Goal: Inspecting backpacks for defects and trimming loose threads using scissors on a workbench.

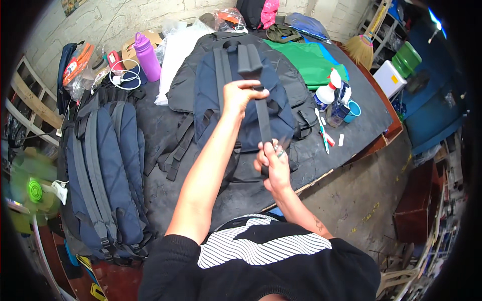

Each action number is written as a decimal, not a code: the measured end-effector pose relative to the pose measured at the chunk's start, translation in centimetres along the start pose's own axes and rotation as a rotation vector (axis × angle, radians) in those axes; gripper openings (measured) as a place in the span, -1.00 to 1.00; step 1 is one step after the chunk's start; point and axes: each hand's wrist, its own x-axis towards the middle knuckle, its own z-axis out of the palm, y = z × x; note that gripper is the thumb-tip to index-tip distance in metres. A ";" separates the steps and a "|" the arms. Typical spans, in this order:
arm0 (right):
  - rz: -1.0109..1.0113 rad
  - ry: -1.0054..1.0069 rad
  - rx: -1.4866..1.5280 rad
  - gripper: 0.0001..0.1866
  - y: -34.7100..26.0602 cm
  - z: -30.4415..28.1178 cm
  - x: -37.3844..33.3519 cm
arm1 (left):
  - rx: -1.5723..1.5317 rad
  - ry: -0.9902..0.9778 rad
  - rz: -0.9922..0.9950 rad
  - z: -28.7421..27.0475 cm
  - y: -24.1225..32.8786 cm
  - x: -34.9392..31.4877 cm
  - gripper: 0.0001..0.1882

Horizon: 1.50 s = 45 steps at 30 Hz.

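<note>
Below a white-painted brick wall, a dark-topped counter fills the middle of the room, with reddish-brown wood along its right side. Beyond that edge lies a grey concrete floor with yellow marks; a straw broom stands at the counter's far right corner, and a green fan blurs at the far left.

On the counter, a navy backpack lies in front of the person, strap side up, over a larger black one. One of its grey straps is raised and drawn taut. The left hand has its grip closed on it high up, near the end of the padding; the right hand closes its grip around the webbing lower down. Something small and blurred shows at the right fingers; I cannot tell what it is. Another navy backpack lies to the left, near a purple bottle.

As for labels, a blue one wraps the white spray bottle, which stands beside green fabric and near a blue cup. A yellow-orange sticker marks a white container past the counter. Their lettering is too small to read.
</note>
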 end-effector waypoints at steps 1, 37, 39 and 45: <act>0.002 0.019 -0.014 -0.81 0.1 -0.5 -0.8 | 0.093 0.012 0.009 0.1 -1.0 -0.3 -0.59; 0.097 -0.540 0.282 -0.93 -1.5 8.8 12.7 | 0.692 0.077 -0.047 -4.0 13.1 0.2 -0.65; 0.088 -0.462 0.313 -0.93 -1.8 9.0 12.3 | 1.267 0.113 0.086 -5.2 11.7 1.6 -0.42; 0.082 -0.452 0.222 -0.73 -3.7 7.9 13.8 | 1.136 0.035 -0.234 -5.9 10.1 3.1 -0.23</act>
